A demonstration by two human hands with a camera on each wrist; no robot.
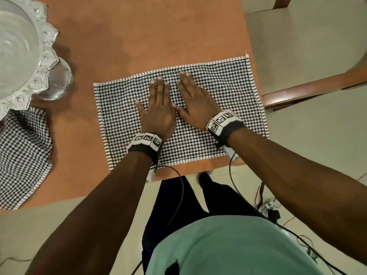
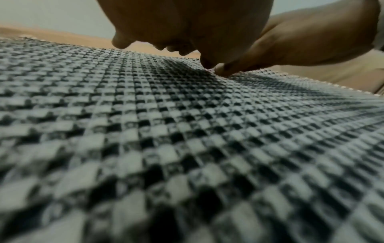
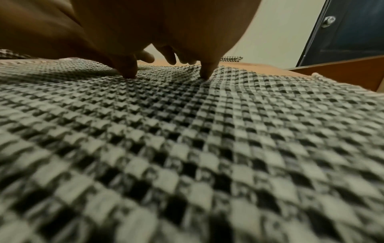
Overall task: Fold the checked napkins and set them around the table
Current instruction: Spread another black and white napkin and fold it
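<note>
1. Far left of the head view: a cut-glass bowl [image 1: 17, 50] stands on the table [image 1: 139, 36], and its rim overlaps a second checked napkin [image 1: 21, 155] that lies crumpled at the table's left edge.
2. Centre: the checked napkin [image 1: 228, 92] lies flat on the table at its near right corner. Both my hands rest on its middle.
3. My left hand [image 1: 156, 108] lies palm down, fingers straight and slightly spread, holding nothing. In the left wrist view the palm and fingertips meet the cloth.
4. My right hand [image 1: 194, 102] lies just beside it, also flat with straight fingers, holding nothing. The two thumbs nearly touch.
5. Edges: the napkin's striped border shows all round. Its right side runs along the table's right edge, its near side just inside the table's front edge. Bare orange tabletop lies beyond and to the left.
6. Right: a wooden chair [image 1: 297, 56] with a pale seat stands beside the table's right edge.
7. Room: pale floor [image 1: 317, 155] below; cables lie on it near my right side.
</note>
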